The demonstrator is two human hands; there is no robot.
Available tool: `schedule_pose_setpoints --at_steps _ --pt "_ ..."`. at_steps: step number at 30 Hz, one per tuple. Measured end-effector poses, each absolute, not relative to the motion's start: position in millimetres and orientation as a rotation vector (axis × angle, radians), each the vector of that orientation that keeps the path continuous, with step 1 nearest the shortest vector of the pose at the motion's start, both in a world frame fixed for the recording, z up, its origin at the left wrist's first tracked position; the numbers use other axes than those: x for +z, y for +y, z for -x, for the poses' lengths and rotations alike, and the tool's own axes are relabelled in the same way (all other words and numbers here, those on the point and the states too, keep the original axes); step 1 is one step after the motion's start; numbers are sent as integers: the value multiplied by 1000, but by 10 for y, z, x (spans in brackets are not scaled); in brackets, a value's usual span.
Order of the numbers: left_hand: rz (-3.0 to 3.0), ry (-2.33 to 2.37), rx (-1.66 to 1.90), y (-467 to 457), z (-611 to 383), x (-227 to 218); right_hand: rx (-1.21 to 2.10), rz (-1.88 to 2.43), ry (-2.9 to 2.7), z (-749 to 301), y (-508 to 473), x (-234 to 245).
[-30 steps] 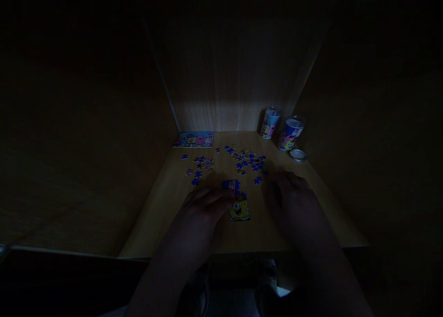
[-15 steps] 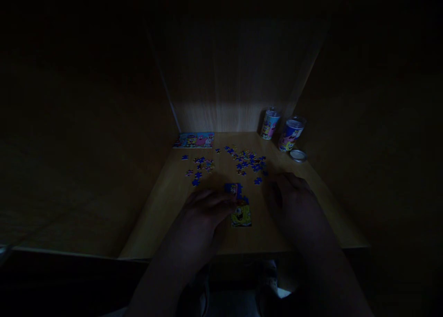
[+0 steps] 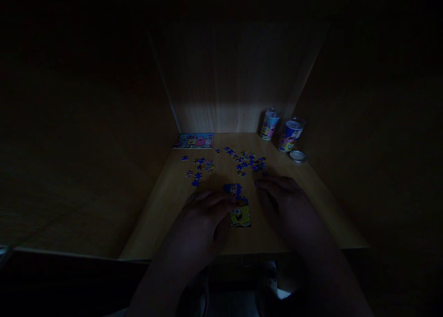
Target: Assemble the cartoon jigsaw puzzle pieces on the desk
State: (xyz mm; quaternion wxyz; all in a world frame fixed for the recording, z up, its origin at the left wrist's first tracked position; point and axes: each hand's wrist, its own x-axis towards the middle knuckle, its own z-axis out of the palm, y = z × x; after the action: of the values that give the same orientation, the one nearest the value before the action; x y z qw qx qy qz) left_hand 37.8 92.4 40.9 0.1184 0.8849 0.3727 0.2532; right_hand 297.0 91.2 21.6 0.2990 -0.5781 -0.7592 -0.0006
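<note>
The scene is very dark. A small joined patch of puzzle (image 3: 238,206), blue above and yellow below, lies on the wooden desk (image 3: 162,206). My left hand (image 3: 204,213) rests at its left edge, fingertips touching the blue part; the fingers look curled. My right hand (image 3: 282,201) lies palm down just right of the patch, its fingertips over a loose blue piece (image 3: 256,183). Whether either hand holds a piece is hidden by the dark. Loose blue and yellow pieces (image 3: 247,161) are scattered farther back, with a smaller group (image 3: 200,167) to the left.
A picture card (image 3: 194,140) leans at the back left corner. Two printed tins (image 3: 269,124) (image 3: 290,135) stand at the back right, with a round lid (image 3: 298,156) beside them. Wooden panels wall the desk on three sides. The desk's front edge runs just below my hands.
My right hand has slid left and slightly nearer, onto the loose blue piece that lay in front of it. The left hand and the joined patch have hardly moved.
</note>
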Motion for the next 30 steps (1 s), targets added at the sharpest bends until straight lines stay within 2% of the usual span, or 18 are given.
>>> schedule_pose_setpoints --at_steps 6,15,30 --pt "-2594 1103 741 926 -381 400 76 1520 -2034 -2985 906 250" --pt "-2589 1106 739 927 -373 385 -112 1677 -1928 -2981 899 149" --pt "-2597 1082 771 918 -393 444 15 1521 -2101 -2985 853 168"
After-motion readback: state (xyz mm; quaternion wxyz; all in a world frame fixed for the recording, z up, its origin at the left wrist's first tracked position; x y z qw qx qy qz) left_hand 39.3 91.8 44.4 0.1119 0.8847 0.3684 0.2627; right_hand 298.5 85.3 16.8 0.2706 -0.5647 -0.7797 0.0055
